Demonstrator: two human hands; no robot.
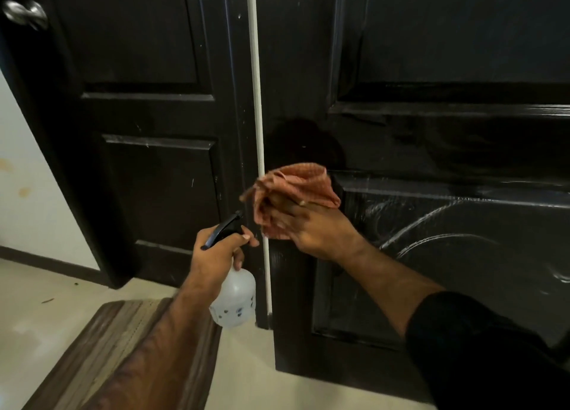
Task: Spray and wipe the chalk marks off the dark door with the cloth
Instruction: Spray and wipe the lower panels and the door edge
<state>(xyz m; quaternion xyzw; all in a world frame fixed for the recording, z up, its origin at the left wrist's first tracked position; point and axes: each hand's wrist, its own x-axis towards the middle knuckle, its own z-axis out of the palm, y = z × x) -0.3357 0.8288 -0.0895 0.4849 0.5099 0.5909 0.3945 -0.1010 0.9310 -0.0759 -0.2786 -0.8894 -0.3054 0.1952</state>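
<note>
At the frame's centre, the right hand point(311, 227) grips a bunched cloth point(296, 190) against the door point(431, 150); the left hand point(217, 252) grips a spray bottle point(234, 295).

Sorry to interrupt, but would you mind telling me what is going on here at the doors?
A person is cleaning chalk marks off a dark door. The left hand grips a translucent spray bottle by its black trigger head, held low near the white strip between the two doors. The right hand holds a bunched orange cloth close to the door's left edge. Curved white chalk lines still show on the lower panel to the right of the cloth, so wiping is not finished.
</note>
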